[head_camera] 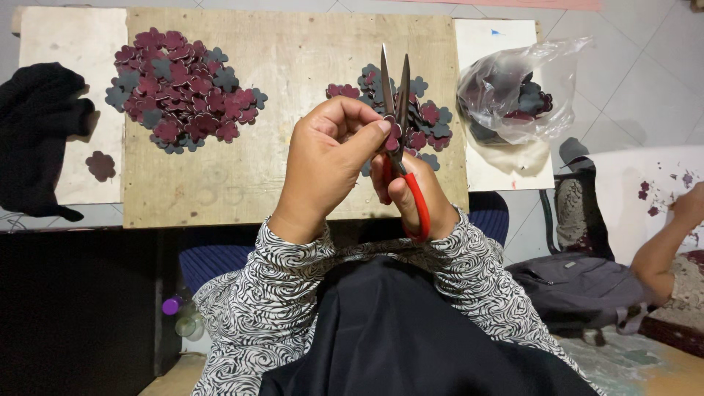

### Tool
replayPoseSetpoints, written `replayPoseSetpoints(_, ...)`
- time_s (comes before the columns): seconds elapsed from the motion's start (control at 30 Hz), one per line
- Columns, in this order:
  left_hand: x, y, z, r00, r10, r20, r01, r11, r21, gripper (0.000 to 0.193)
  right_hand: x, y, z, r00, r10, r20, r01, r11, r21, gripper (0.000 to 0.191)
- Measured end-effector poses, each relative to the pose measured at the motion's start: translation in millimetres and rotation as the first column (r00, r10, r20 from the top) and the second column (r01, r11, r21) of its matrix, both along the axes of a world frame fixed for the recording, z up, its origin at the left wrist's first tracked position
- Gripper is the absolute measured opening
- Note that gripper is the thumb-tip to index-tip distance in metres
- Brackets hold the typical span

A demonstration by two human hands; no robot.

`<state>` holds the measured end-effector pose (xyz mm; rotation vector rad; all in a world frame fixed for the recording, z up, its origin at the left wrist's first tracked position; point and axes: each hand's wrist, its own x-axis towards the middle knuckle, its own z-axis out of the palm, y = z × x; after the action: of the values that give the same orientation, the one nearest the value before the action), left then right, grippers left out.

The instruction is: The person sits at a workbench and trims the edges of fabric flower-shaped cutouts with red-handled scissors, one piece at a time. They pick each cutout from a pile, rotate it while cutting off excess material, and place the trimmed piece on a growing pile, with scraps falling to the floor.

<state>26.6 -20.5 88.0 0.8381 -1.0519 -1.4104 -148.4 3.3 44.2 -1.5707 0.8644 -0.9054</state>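
I see left hand [330, 158] pinching maroon flower cutout [394, 136] between parted blades; right hand [411, 194] gripping red-handled scissors [400, 125] upright for trimming; cutout pile [180, 88] far left.

Single head-worn view, looking steeply down and forward from close above the lap toward the wooden board [286, 198] beyond.
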Motion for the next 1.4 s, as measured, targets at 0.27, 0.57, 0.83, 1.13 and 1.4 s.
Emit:
replayPoseSetpoints(0.27, 3.2, -1.9, 0.6, 1.0, 0.001, -0.003, -0.001, 1.0, -0.002, 0.007, -0.7, -2.1, 1.8, 0.998, 0.047, 0.032, -0.048, 0.999, 0.022, 0.087)
replayPoseSetpoints(0.57, 3.4, -2.4, -1.1, 1.0, 0.015, 0.014, -0.015, 1.0, -0.006, 0.006, -1.7, -1.6, -2.8, 1.0, -0.008, 0.025, 0.007, 0.999, 0.051, 0.081)
replayPoseSetpoints(0.83, 1.7, -2.3, -0.6, 1.0, 0.024, 0.001, -0.024, 1.0, -0.013, 0.006, -3.2, -3.6, 1.8, 0.999, 0.036, -0.021, -0.036, 0.999, 0.003, 0.086)
replayPoseSetpoints(1.13, 0.5, -1.7, -0.3, 0.998, 0.044, 0.036, -0.045, 0.999, 0.002, 0.007, -3.5, -2.2, -4.0, 1.0, 0.009, -0.015, -0.009, 0.999, 0.041, 0.084)
replayPoseSetpoints(1.4, 0.2, -3.4, -6.3, 0.997, 0.065, 0.045, -0.064, 0.998, -0.025, 0.005, -2.4, -2.1, -10.8, 0.998, 0.016, 0.064, -0.02, 0.997, 0.068, 0.077)
